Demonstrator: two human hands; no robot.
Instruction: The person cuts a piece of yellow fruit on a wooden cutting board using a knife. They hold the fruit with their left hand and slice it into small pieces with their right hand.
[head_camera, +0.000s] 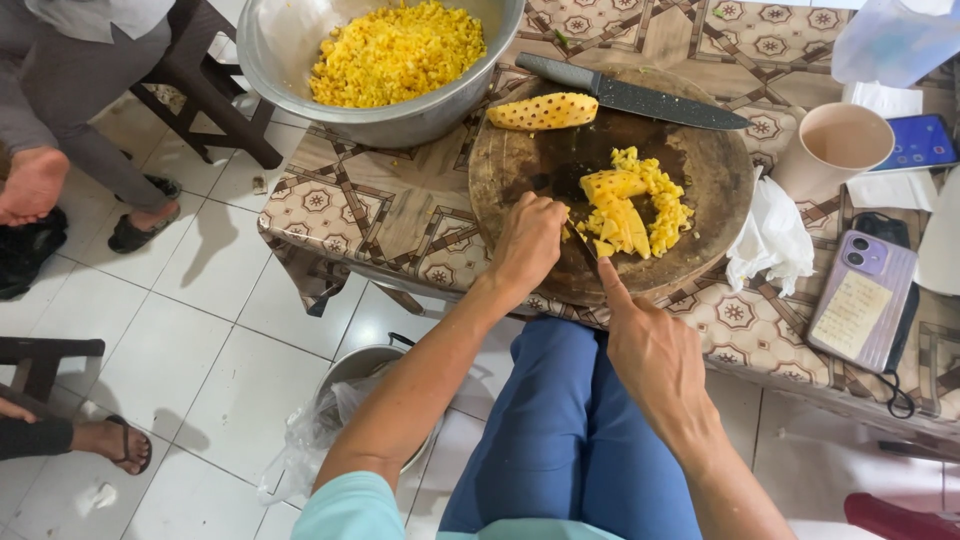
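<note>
Pineapple lies in yellow chunks on the near half of a round wooden board, which sits at the table's near edge. Left hand rests fingers curled against the fruit's left side; right hand grips a small knife, forefinger stretched along it toward the fruit, blade mostly hidden. A long pineapple strip lies crosswise at the board's far edge, with a big knife just behind it pointing right. A metal bowl of diced fruit crowds the far left; cup, cloth and phone fill the right.
</note>
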